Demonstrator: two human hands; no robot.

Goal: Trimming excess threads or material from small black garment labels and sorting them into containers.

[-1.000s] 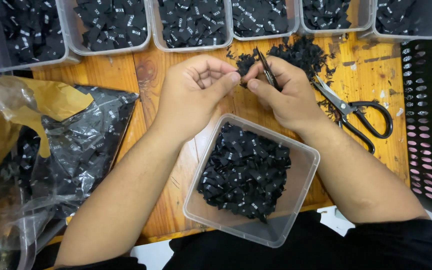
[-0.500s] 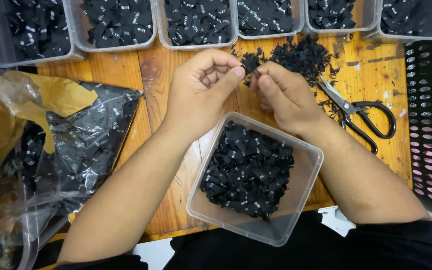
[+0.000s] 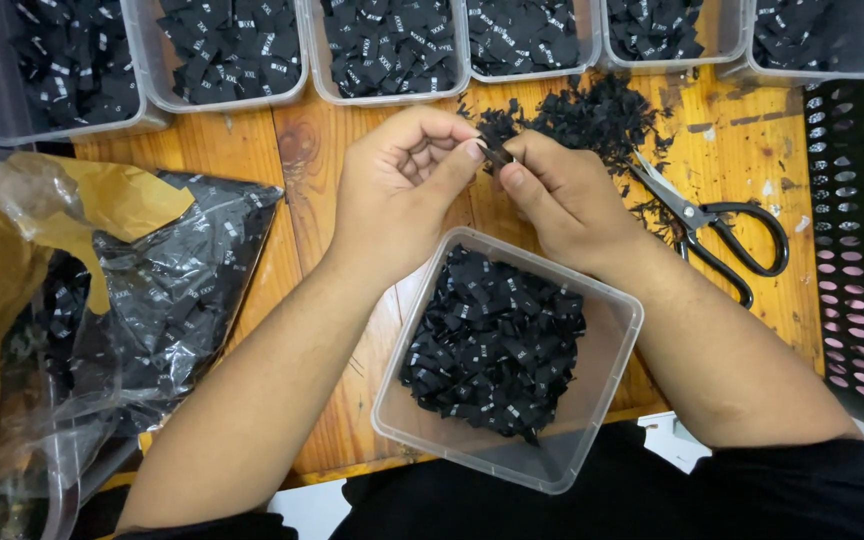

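Left hand (image 3: 402, 185) and right hand (image 3: 567, 195) meet at upper centre of frame, fingers of both pinching one small black fabric label (image 3: 497, 156) between them. Directly below: clear square tub (image 3: 607, 385) of black labels on wooden tabletop (image 3: 297, 215). Black scissors (image 3: 717, 225) right of right hand, beside label scraps (image 3: 592, 115). Plastic bag (image 3: 152, 290) of labels at left.

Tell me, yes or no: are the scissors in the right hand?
No, the scissors lie on the wooden table beside the right hand, which pinches a small black label together with the left hand.
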